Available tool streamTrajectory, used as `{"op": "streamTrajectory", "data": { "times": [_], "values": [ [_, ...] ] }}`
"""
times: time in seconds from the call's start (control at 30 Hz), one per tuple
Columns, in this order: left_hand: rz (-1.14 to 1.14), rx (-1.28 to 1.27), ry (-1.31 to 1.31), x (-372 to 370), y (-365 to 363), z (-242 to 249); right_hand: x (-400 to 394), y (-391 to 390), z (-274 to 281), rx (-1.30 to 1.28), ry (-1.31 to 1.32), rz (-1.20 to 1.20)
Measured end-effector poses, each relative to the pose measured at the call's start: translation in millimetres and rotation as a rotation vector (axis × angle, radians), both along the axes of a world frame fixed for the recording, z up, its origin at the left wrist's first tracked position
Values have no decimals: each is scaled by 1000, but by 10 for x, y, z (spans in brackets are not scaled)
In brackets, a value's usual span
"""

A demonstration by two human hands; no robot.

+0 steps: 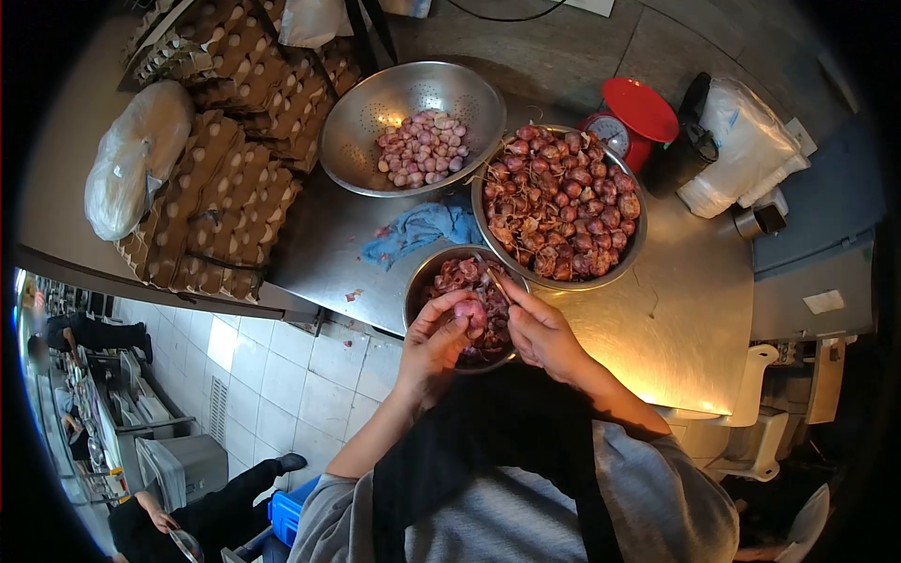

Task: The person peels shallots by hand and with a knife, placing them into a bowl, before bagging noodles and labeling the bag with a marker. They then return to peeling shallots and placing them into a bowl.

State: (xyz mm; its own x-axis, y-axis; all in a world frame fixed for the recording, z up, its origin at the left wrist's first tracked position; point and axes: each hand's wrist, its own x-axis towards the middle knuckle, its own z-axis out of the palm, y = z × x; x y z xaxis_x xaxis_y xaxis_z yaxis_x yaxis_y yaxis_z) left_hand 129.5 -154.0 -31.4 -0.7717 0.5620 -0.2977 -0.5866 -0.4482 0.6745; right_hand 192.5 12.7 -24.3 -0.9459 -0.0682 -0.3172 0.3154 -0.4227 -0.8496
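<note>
Between the fingers of my left hand [436, 340] is a pinkish shallot [470, 317], held over a steel bowl [413, 293] of reddish-purple skins. My right hand [537, 328] is closed on a small knife [497, 283], just right of the shallot and above the same bowl. A larger steel bowl [634, 246] full of unpeeled red shallots stands behind my right hand. Further back on the left, a steel colander [352, 141] holds pale pink peeled shallots. A crumpled blue cloth [419, 232] lies between the colander and the skins bowl.
Stacked egg trays [221, 206] and a clear plastic bag [139, 159] are at the left. A red scale [640, 110], a black container [683, 158] and white bags [741, 141] stand at the back right. Other people are partly visible at lower left.
</note>
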Motion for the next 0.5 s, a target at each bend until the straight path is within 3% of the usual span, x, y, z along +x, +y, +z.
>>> {"op": "streamTrajectory", "data": {
  "times": [0.17,0.27,0.37,0.47,0.5],
  "values": [
    [23,25,-21,-17,16,-106,105,4,-9,-121,-24,116],
    [45,-14,-15,-2,41,-102,123,-78,-44,27,99,116],
    [84,-37,33,13,76,-102,127,-116,-14,249,138,122],
    [122,-79,158,23,56,-180,58,-153,-205,833,646,-69],
    [131,-99,209,21,51,-199,65,-148,-179,807,595,-38]
  ]
}}
